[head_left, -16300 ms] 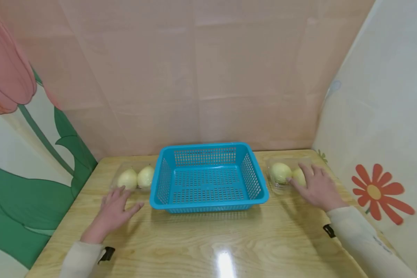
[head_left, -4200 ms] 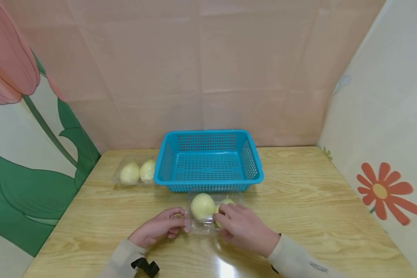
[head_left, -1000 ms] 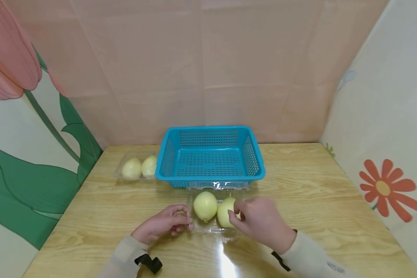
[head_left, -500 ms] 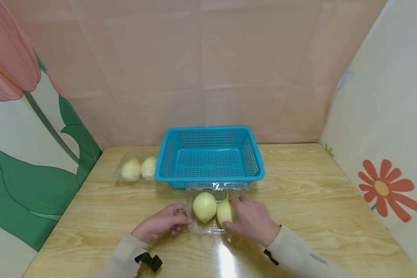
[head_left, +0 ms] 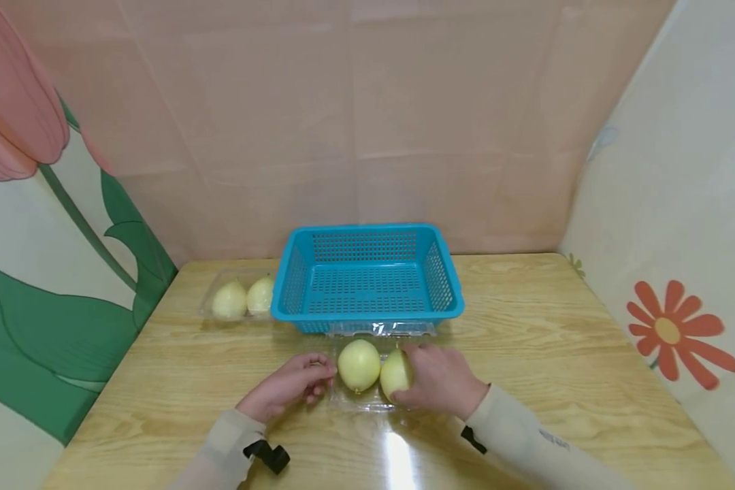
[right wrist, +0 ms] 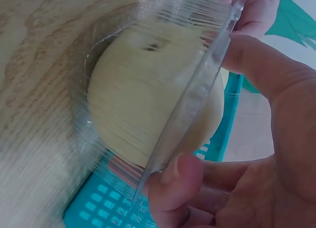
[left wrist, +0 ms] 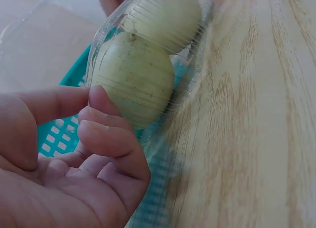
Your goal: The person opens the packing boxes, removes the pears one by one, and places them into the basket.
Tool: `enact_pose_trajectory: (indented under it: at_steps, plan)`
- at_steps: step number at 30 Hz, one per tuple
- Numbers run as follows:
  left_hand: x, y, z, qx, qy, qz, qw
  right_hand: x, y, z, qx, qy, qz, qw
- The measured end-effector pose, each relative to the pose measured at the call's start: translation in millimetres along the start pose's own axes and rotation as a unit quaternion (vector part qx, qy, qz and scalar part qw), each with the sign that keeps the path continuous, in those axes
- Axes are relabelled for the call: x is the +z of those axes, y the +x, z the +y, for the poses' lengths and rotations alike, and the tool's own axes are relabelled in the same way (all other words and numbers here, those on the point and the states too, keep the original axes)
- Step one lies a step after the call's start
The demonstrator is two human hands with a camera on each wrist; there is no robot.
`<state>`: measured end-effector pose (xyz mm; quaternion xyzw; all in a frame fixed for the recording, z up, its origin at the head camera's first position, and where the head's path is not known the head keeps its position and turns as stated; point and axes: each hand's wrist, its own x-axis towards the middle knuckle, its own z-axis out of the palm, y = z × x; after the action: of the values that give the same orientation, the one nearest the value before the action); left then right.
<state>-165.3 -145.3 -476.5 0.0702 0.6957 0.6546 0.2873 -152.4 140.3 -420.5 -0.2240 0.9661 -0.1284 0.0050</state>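
Note:
An opened clear plastic clamshell box [head_left: 367, 406] lies in front of the basket, its lid folded back toward it. Two pale yellow-green pears sit inside: a left pear [head_left: 358, 366] and a right pear [head_left: 395, 376]. My left hand [head_left: 294, 384] pinches the box's left edge between thumb and fingertips, as the left wrist view also shows. My right hand [head_left: 444, 381] curls round the right pear, thumb on its near side and fingers at its far side. In the right wrist view, that pear [right wrist: 153, 95] shows through the box's ribbed wall, with some fingertips hidden.
Behind the box stands a blue perforated basket [head_left: 367, 317] with nothing in it. A second clear box with two pears [head_left: 229, 301] lies to its left. All rest on a wooden table [head_left: 527, 327] against a pink backdrop.
Earlier the box was carried from the right back to the front and its lid opened. Within the last second my right hand has come down round the right pear; my left hand has stayed.

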Motion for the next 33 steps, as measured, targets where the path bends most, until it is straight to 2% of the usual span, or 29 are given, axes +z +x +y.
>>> enact_pose_trajectory:
  at_steps: [6,21,33]
  plan:
    - [-0.4,0.3,0.2,-0.001,0.012,0.012,0.9999,-1.8,4.6,1.1,0.017,0.005,-0.025,1.0]
    - [-3.3,1.3,2.3,0.005,0.019,0.006,0.9998,-6.9,9.3,-5.2,0.047,0.034,-0.095,0.994]
    - [-2.1,0.3,3.8,0.005,0.024,0.01,0.9996,-4.0,8.8,-3.4,0.041,0.043,-0.078,0.995]
